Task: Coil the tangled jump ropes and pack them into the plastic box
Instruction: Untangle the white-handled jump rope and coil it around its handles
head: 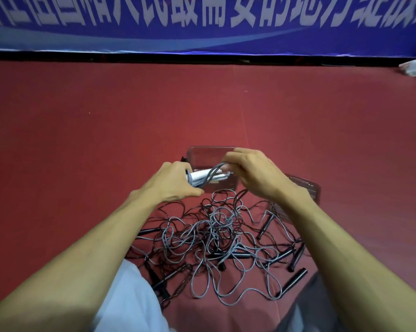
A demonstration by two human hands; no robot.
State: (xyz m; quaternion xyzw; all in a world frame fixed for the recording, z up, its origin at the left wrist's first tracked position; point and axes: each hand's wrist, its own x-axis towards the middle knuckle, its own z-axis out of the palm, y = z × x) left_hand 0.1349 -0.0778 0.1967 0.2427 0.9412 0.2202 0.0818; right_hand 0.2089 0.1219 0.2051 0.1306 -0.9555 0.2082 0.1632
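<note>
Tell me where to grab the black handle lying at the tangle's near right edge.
Pinch the black handle mid-barrel, coming from the right: it lies flat on the floor at the outer edge of the tangle, its far end free, and no cord appears to cross its middle.

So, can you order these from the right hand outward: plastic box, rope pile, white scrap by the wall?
1. Plastic box, just beneath the right hand, which grips a jump rope.
2. Rope pile, lower down, toward the person.
3. White scrap, far off at top right.
</note>
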